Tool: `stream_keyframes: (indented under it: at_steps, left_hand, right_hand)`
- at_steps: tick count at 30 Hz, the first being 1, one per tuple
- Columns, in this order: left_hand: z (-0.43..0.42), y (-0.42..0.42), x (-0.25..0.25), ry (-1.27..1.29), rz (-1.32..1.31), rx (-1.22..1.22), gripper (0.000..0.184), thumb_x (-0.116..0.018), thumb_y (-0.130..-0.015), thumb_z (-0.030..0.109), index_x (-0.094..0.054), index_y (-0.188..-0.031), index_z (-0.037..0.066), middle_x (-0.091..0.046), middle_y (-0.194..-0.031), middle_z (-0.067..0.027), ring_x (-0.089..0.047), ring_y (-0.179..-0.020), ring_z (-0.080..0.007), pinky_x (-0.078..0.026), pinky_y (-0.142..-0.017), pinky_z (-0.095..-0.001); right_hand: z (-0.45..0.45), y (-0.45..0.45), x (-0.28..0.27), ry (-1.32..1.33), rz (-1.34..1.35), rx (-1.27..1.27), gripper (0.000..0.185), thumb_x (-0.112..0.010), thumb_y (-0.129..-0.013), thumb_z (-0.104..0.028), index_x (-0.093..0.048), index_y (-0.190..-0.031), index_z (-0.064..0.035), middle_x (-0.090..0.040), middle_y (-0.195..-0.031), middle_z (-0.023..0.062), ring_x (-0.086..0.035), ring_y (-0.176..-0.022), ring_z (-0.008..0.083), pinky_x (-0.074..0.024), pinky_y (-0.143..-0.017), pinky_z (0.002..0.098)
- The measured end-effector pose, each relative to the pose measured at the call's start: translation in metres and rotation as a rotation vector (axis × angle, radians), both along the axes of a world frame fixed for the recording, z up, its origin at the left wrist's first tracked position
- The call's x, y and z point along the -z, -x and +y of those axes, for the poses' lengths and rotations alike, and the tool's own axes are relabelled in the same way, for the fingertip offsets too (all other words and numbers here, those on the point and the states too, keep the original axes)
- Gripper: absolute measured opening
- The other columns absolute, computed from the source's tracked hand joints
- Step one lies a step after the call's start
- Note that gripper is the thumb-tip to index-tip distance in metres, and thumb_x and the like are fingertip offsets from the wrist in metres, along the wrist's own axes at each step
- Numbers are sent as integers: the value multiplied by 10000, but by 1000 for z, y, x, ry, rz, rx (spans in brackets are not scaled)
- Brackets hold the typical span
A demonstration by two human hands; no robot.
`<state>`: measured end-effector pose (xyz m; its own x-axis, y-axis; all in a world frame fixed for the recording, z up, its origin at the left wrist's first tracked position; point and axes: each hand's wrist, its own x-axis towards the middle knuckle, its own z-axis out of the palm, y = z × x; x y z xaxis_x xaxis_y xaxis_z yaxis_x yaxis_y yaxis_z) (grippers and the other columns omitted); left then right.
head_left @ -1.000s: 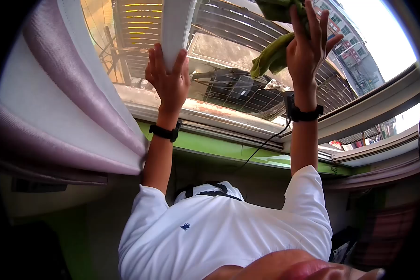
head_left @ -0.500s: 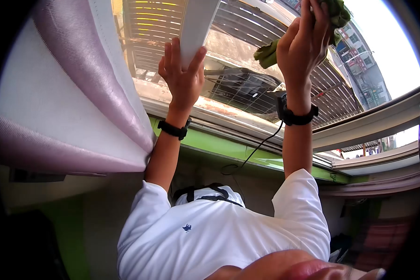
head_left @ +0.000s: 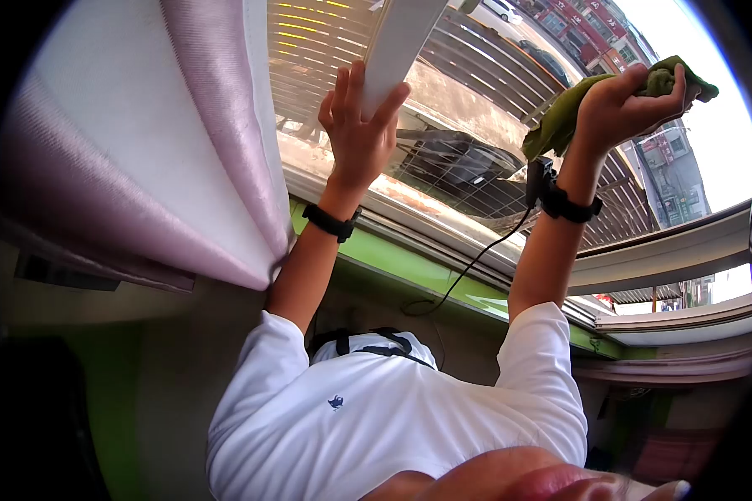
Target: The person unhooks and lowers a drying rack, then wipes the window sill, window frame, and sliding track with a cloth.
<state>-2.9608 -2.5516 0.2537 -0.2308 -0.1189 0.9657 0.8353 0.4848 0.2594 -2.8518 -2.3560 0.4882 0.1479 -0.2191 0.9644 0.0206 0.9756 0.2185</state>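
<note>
My left hand (head_left: 362,138) grips the white upright window frame (head_left: 403,52), thumb on one side and fingers on the other. Bunched in my right hand (head_left: 614,108) is a green cloth (head_left: 562,118), one end hanging down to the left and another part sticking out past the fingers at upper right. That hand is raised on the right, in front of the window opening. Each wrist wears a black strap; a small black device (head_left: 540,182) with a cable (head_left: 485,252) sits at the right one.
A white and pink curtain (head_left: 217,108) hangs at left, against my left arm. Below the window runs a green sill (head_left: 401,257). Outside are a wire grid (head_left: 455,171), metal slats (head_left: 485,63), a street with cars and buildings (head_left: 589,33). More window frame (head_left: 668,259) curves at right.
My right hand has moved right and down in view with the green cloth, its wrist turned and the cloth more spread out. My left hand stays on the frame as the view shifts.
</note>
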Motion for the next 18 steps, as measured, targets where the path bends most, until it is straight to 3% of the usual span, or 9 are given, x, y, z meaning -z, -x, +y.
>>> stream_keyframes:
  at_steps: [1, 2, 5, 6, 7, 11, 13, 16, 18]
  left_hand:
    - [0, 0, -1, -5, 3, 8, 576, -723, -863, 173, -536, -1369, 376, -401, -1504, -218, -374, -1392, -363, -267, -1071, -457]
    - [0, 1, 0, -8, 8, 19, 580, -725, -861, 174, -535, -1370, 376, -400, -1503, -218, -373, -1392, -366, -269, -1070, -459]
    - [0, 0, 1, -10, 6, 0, 583, -723, -862, 175, -530, -1373, 378, -395, -1499, -226, -369, -1391, -377, -273, -1066, -466]
    - [-2, 1, 2, 46, 31, -35, 576, -759, -857, 193, -525, -1376, 282, -363, -1505, -258, -355, -1388, -426, -274, -1072, -480]
    - [-4, -1, 3, 53, 22, -30, 576, -759, -857, 193, -525, -1376, 282, -363, -1505, -258, -355, -1388, -426, -274, -1072, -480]
    - [-4, 0, -1, 35, -15, -25, 514, -718, -869, 192, -564, -1347, 297, -376, -1502, -247, -357, -1388, -413, -268, -1078, -485]
    - [-7, -4, -1, 24, -21, 5, 507, -699, -867, 174, -589, -1336, 331, -391, -1496, -239, -362, -1391, -391, -271, -1076, -482]
    - [-8, -4, 2, 23, -36, 63, 452, -693, -886, 210, -608, -1318, 312, -387, -1500, -241, -352, -1400, -390, -267, -1089, -480]
    - [-5, -2, 1, -1, -11, 55, 422, -689, -897, 218, -617, -1303, 304, -389, -1498, -241, -347, -1402, -391, -265, -1091, -479]
  right_hand:
    - [-5, 5, -7, 6, 26, -140, 411, -513, -948, -170, -441, -1337, -57, -381, -1403, 327, -487, -1253, 436, -406, -1027, 520]
    - [-11, 7, -11, -60, 54, 80, 378, -514, -936, -132, -452, -1282, 5, -491, -1303, 279, -626, -1053, 391, -556, -917, 418]
    - [-62, 31, 22, 75, -315, -195, 336, -525, -895, 21, -565, -1222, -47, -626, -1204, 156, -622, -1133, 299, -511, -934, 407]
    - [-78, 37, 36, -27, -376, -205, 343, -484, -895, 77, -593, -1206, -20, -616, -1230, 179, -590, -1185, 315, -473, -989, 450]
    - [-86, 39, 48, -129, -443, -214, 367, -444, -895, 133, -621, -1190, 7, -606, -1256, 201, -559, -1237, 331, -434, -1044, 493]
    - [-90, 22, 124, 12, -791, -370, 465, -527, -766, 109, -611, -1190, -64, -580, -1310, 120, -568, -1198, 321, -432, -1006, 434]
    - [-90, 11, 169, 14, -974, -332, 444, -579, -785, 54, -611, -1213, -57, -589, -1300, 113, -573, -1202, 296, -442, -1001, 421]
    - [-79, -3, 193, -183, -945, -63, 501, -658, -802, -95, -597, -1299, -80, -583, -1322, 83, -574, -1212, 232, -462, -993, 371]
    - [-71, -2, 185, -188, -856, -26, 482, -653, -813, -88, -604, -1292, -85, -574, -1339, 75, -569, -1220, 223, -459, -997, 366]
